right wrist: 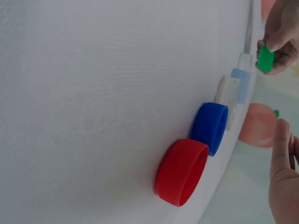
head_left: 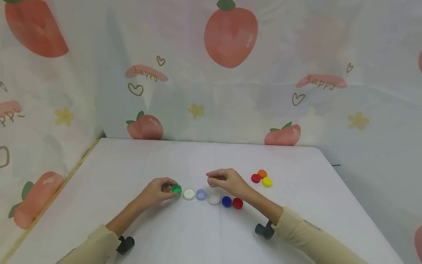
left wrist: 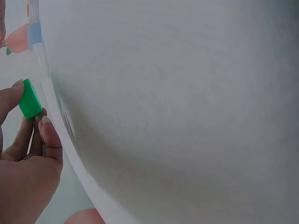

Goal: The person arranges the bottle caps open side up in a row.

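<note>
My left hand [head_left: 158, 190] pinches a green bottle cap [head_left: 176, 189] between thumb and fingers, at the left end of a row of caps. In the left wrist view the green cap [left wrist: 30, 99] is held on edge. To its right lie a white cap [head_left: 189, 194], a light blue cap [head_left: 201, 194], a whitish translucent cap [head_left: 214, 199], a dark blue cap [head_left: 226, 201] and a red cap [head_left: 237, 203]. My right hand [head_left: 230, 181] hovers above the row's right half, its fingers extended and nothing visible in them. The right wrist view shows the red cap [right wrist: 180, 172] hollow side exposed.
Farther back on the right, an orange cap [head_left: 262, 173], a second red cap [head_left: 255, 178] and a yellow cap [head_left: 267, 182] sit in a cluster. The white table [head_left: 184, 234] ends at a patterned curtain [head_left: 230, 102] behind and on the left.
</note>
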Demonstrator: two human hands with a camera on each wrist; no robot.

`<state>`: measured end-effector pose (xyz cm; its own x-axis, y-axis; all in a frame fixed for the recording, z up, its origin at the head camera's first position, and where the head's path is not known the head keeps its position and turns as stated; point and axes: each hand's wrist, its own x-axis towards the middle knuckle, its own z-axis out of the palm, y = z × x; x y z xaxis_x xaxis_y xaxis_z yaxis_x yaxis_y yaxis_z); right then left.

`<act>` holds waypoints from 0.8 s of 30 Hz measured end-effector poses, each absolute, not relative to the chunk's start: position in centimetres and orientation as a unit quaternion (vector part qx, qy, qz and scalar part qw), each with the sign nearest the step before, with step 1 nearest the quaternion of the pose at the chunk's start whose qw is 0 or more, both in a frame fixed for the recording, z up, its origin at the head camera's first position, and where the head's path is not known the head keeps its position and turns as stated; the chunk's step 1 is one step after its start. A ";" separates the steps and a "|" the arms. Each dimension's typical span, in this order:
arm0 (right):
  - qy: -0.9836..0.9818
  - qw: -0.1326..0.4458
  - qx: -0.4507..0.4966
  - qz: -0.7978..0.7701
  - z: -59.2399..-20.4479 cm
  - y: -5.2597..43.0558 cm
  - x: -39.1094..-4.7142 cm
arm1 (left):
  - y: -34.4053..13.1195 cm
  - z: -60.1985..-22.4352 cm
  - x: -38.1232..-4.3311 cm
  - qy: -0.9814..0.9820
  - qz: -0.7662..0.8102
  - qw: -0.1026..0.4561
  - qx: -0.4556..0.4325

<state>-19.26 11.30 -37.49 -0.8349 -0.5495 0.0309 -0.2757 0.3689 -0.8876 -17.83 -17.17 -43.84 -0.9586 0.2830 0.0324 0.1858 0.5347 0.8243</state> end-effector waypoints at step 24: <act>0.825 0.127 -0.237 -0.498 -37.3 12.6 -19.2 | -17.2 -43.9 -17.8 0.896 0.419 0.093 0.117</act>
